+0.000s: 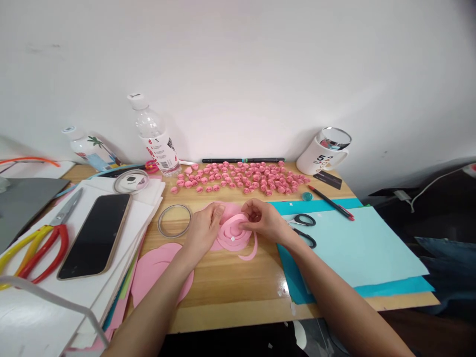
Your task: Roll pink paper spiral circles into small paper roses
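We pinched the thin, coiled pink paper spiral [235,244] between the fingers of our left hand [204,225] and right hand [265,219]; uneven tension could have torn it.

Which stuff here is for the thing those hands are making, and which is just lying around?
Seems part of it:
- pink paper spiral, between the left hand and right hand
- rolled pink paper rosettes
- round pink paper
- maybe black-handled scissors

Probably just lying about:
- smartphone
- clear plastic bottle
- white mug
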Demonstrator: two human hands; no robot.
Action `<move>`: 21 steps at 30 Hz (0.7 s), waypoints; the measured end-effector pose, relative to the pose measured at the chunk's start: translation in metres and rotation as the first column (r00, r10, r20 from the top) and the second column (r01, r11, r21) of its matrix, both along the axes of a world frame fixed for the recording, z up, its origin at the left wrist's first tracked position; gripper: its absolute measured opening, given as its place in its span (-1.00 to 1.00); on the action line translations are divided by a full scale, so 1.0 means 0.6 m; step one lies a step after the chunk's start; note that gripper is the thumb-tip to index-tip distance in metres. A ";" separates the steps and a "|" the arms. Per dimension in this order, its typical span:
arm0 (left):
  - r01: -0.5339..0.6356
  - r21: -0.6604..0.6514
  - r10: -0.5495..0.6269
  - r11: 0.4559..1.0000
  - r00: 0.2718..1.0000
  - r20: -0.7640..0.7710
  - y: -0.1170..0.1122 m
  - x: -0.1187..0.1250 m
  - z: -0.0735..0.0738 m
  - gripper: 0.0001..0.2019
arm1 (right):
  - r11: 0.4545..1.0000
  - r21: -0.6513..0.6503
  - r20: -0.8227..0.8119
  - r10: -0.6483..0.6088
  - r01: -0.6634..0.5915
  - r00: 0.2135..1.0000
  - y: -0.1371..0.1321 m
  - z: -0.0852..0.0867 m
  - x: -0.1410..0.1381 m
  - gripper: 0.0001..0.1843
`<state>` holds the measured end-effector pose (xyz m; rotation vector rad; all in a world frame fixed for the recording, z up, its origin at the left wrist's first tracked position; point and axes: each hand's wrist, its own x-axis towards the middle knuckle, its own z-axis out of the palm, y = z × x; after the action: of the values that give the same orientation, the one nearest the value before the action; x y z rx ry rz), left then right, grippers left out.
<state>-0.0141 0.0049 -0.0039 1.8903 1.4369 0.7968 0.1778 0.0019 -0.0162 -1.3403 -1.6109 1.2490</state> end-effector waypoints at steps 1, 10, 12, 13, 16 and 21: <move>0.011 -0.003 -0.011 1.000 0.999 0.031 0.001 0.000 -0.001 -0.62 | 0.999 -0.031 -0.060 0.007 -0.009 0.998 0.001 0.002 0.001 -0.62; 0.043 -0.181 0.013 0.982 0.955 0.295 -0.001 0.007 0.016 -0.77 | 0.991 -0.119 -0.402 -0.098 0.055 0.910 -0.001 0.020 0.000 -0.62; -0.018 -0.225 0.100 0.974 0.928 0.360 -0.003 0.007 0.021 -0.74 | 0.992 -0.093 -0.421 -0.120 0.089 0.899 0.000 0.018 0.001 -0.62; -0.046 -0.236 0.140 0.971 0.906 0.399 -0.003 0.006 0.023 -0.74 | 0.992 -0.085 -0.429 -0.119 0.091 0.895 0.001 0.016 0.001 -0.61; -0.109 -0.219 0.206 0.970 0.849 0.486 -0.003 0.004 0.025 -0.74 | 0.993 -0.114 -0.474 -0.069 0.016 0.878 0.001 0.011 -0.001 -0.53; 0.018 -0.244 0.114 0.970 0.850 0.515 -0.007 0.009 0.021 -0.73 | 0.983 -0.180 -0.527 -0.069 -0.032 0.847 -0.002 0.012 -0.010 -0.55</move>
<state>-0.0089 0.0008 0.0086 1.3151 1.1685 1.0187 0.1719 0.0010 -0.0091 -0.9804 -1.1067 1.6164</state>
